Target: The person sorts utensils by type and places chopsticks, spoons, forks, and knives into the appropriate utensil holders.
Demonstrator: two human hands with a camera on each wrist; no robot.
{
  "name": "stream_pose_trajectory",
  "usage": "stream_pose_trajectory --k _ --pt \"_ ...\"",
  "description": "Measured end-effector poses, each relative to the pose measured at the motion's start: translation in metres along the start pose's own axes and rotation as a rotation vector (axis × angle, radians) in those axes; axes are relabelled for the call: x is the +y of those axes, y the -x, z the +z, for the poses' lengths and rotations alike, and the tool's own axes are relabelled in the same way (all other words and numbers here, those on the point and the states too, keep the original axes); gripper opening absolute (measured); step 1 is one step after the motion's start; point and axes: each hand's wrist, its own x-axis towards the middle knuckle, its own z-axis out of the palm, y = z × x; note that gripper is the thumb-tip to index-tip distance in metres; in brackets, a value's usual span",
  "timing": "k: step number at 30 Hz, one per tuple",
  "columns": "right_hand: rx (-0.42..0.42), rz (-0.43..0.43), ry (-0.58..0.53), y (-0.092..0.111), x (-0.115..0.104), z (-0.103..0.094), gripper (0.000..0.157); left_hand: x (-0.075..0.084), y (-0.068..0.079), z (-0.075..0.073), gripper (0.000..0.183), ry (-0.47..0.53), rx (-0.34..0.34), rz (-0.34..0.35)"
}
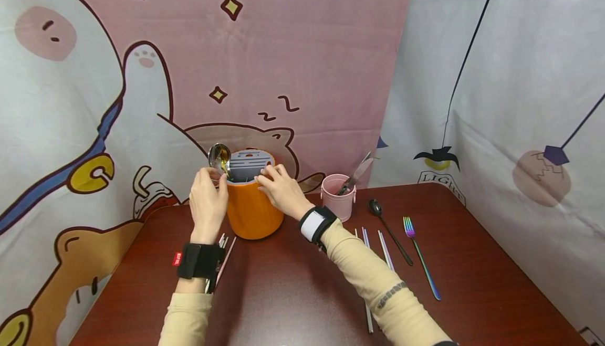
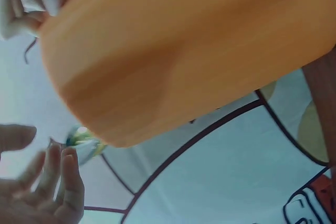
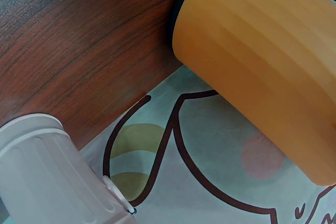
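An orange utensil holder [image 1: 255, 212] with a grey slotted top [image 1: 248, 163] stands at the back of the table. At its left rim is a shiny metal ladle [image 1: 219, 155], its bowl up and most of its handle hidden. My left hand [image 1: 208, 199] is beside the ladle; in the left wrist view its thumb is apart from the extended fingers [image 2: 68, 179], which overlap the ladle's bowl [image 2: 86, 142]. My right hand [image 1: 283, 188] holds the holder's right front rim with bent fingers and thumb. The right wrist view shows the holder's orange side [image 3: 252, 66] without the hand.
Right of the holder stands a pink bucket [image 1: 337, 199] with metal utensils in it. A dark spoon [image 1: 389, 230] and a rainbow fork [image 1: 420, 257] lie to the right. Chopsticks [image 1: 226, 262] lie beside my left forearm, and more chopsticks [image 1: 368, 317] lie under my right forearm.
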Motion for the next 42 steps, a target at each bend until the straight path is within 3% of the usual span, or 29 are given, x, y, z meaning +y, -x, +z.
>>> stream_pose_trajectory --k 5,8,11,13,19,28,35,42 --pt "0.016 -0.015 0.019 0.0 0.0 0.0 0.022 0.007 0.017 -0.004 0.021 0.012 -0.053 0.184" --pt "0.02 -0.019 0.02 0.0 0.001 0.0 0.021 0.01 0.03 -0.005 0.019 0.003 -0.145 0.277" --pt "0.012 -0.017 0.019 0.0 0.001 0.0 0.02 0.012 0.042 -0.004 0.02 -0.002 -0.251 0.316" --pt "-0.001 -0.018 0.022 0.0 0.001 -0.001 0.02 0.013 0.05 -0.002 0.02 0.001 -0.293 0.308" --pt "-0.058 -0.005 -0.015 0.001 0.001 -0.006 0.026 0.018 0.069 0.008 0.025 0.03 -0.332 0.271" --pt "-0.244 0.047 -0.312 0.007 0.019 -0.041 0.042 0.024 0.091 0.023 0.032 0.034 -0.383 0.256" --pt "-0.216 0.183 -0.312 0.042 0.053 -0.094 0.027 0.024 0.096 0.023 0.031 0.036 -0.394 0.223" --pt "-0.183 0.453 -0.147 0.103 0.076 -0.132 0.016 0.027 0.099 0.025 0.034 0.071 -0.444 0.214"
